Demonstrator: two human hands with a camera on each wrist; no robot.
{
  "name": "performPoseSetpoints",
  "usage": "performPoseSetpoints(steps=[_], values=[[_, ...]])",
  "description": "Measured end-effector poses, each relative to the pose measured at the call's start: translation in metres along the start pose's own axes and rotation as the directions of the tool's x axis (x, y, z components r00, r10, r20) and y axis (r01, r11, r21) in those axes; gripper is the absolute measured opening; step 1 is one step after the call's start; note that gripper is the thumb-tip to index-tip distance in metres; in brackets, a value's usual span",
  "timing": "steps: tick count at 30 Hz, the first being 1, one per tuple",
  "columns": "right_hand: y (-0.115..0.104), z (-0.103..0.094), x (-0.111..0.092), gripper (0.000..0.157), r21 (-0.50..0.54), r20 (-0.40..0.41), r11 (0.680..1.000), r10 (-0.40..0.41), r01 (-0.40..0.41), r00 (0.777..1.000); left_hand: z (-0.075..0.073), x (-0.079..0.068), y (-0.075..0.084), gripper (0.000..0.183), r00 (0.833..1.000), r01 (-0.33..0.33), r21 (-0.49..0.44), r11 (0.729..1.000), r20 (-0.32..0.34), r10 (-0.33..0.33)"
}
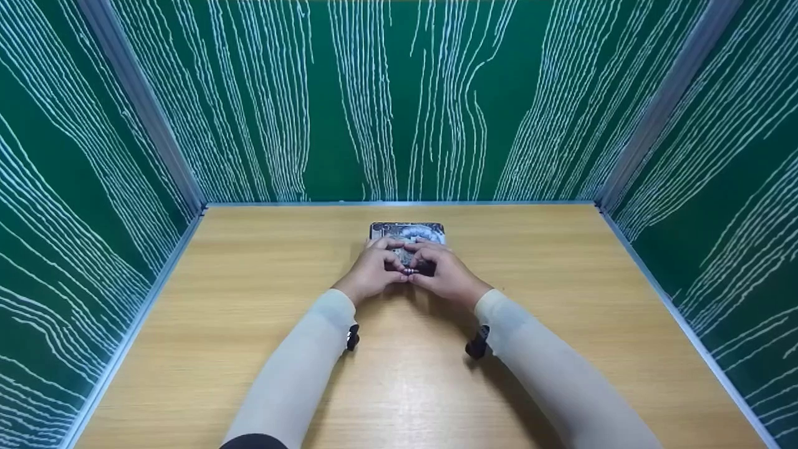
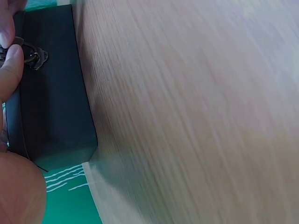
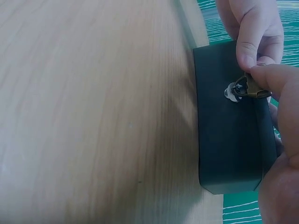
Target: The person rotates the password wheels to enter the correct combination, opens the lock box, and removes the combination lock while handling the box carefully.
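A small dark box (image 3: 229,140) with a patterned, picture-covered lid (image 1: 414,229) sits on the table. On its front is a bronze-coloured latch (image 3: 254,88) with a wire loop hooked round a small metal catch plate (image 3: 231,92). My left hand (image 1: 374,268) lies along the left side of the box, its thumb (image 2: 13,65) and finger pinching the latch. From the right side, my right hand (image 1: 446,273) pinches the same latch, its thumb beside the left one. Other fingers of both hands reach over the lid and cover part of it.
The wooden table (image 1: 405,374) runs to a green back wall (image 1: 318,125) with white wavy lines, close behind the box. Similar green side panels (image 1: 37,206) flank the table. Small black devices (image 1: 478,343) are strapped at both wrists.
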State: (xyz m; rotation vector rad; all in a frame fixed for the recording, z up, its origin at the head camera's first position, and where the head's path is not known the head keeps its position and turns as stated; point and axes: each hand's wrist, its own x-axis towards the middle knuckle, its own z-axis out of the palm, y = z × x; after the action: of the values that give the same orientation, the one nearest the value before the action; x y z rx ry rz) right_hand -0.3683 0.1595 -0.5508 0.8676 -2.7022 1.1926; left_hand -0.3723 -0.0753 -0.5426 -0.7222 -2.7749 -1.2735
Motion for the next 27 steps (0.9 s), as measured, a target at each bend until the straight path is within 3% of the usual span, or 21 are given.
performPoseSetpoints(steps=[14,27], values=[[-0.0035,0.0004,-0.001,0.009,0.004,0.004,1.0,0.019,-0.019,1.0,0.0006,-0.0001,-0.0008,0.012,1.0,0.017,0.017,1.0,0.005,-0.017],[-0.0037,-0.0009,-0.0014,0.014,0.014,0.005,0.998,0.056,-0.056,0.998,0.0014,0.0003,-0.0002,0.01,0.999,0.041,0.016,0.999,0.005,-0.041]])
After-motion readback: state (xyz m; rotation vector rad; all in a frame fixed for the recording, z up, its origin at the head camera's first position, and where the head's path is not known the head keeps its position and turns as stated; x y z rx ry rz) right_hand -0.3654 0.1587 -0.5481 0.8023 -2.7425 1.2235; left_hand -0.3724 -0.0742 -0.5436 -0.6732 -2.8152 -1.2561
